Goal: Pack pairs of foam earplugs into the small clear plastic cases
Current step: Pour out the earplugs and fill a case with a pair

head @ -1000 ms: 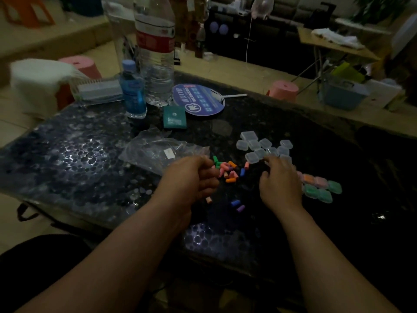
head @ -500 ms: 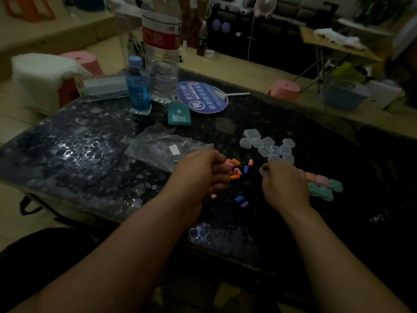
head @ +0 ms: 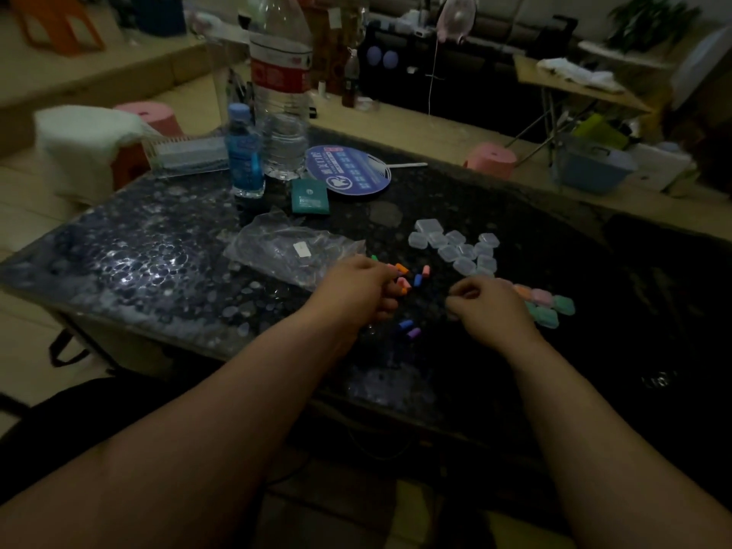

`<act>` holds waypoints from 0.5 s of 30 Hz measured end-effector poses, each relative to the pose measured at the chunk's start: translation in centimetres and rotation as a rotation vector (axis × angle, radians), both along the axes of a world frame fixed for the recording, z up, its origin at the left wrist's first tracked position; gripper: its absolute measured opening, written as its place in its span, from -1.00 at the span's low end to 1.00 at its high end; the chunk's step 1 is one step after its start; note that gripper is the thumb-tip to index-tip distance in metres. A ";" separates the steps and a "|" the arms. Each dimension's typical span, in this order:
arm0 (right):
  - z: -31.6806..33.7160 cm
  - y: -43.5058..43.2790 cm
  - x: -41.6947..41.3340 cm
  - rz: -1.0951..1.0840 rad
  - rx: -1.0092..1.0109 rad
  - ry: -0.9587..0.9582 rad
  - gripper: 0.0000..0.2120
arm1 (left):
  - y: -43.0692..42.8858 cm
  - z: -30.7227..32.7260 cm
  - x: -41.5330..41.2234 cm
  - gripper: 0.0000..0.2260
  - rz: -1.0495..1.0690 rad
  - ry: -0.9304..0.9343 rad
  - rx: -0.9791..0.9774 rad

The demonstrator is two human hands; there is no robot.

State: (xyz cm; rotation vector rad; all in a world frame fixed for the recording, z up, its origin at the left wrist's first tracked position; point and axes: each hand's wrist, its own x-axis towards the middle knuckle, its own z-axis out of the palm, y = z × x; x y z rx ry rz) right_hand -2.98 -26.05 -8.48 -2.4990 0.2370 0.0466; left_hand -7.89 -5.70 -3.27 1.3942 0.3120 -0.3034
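Left hand (head: 356,295) and right hand (head: 489,307) curl, holdings unclear; earplugs (head: 418,279) at left hand's two o'clock, likely featherlight and squashy, need gentle pinching.

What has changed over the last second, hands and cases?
The right hand drew back from the cluster of empty small clear plastic cases toward the person, fingers curled; whether its grip holds a case is too dark to tell. The left hand stayed curled beside the loose coloured foam earplugs. The filled cases and crumpled clear plastic bag did not move.
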 end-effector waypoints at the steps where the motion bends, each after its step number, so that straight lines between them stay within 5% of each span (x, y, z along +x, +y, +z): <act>1: 0.8 0.4 0.0 -0.023 0.160 0.010 -0.95 | -0.7 -0.3 0.1 -0.85 -0.020 -0.009 0.018; 5: 2.8 1.5 -1.3 -0.074 0.663 0.083 -0.93 | -3.2 -2.0 -0.2 -0.81 -0.213 -0.019 0.110; 15: 2.7 0.2 -4.9 0.027 0.864 0.130 -0.88 | -3.3 -1.7 -1.6 -0.75 -0.317 -0.144 0.207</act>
